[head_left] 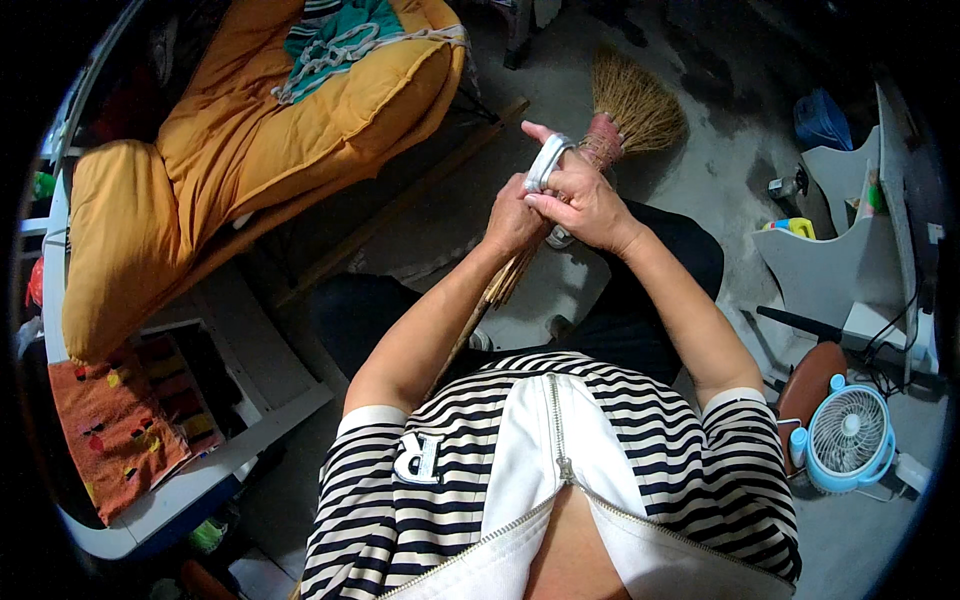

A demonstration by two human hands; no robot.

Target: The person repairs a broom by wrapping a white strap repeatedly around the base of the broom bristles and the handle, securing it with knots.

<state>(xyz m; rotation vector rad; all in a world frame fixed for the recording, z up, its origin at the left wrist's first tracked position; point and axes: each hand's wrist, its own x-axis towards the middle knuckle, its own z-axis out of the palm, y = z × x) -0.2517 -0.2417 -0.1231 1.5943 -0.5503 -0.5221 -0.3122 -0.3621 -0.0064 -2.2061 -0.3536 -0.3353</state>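
A straw broom (pixel 640 100) with a reddish bound neck (pixel 602 141) slants beneath my hands, its stalks (pixel 511 278) coming out below them towards my body. A flat white strip (pixel 548 163) loops around my right hand (pixel 588 205), which is closed over it with one finger sticking out to the left. Beside it, my left hand (pixel 514 217) is closed at the strip's lower end, touching the right thumb. Whether either hand also grips the broom handle is hidden.
An orange padded chair (pixel 290 120) with green cloth (pixel 338 45) stands left. Below it, a patterned cloth (pixel 120 425) covers a white-edged surface. On the right are a light blue fan (pixel 850 430), a grey shelf unit (pixel 810 270), a yellow bottle (pixel 795 228) and a blue container (pixel 822 120).
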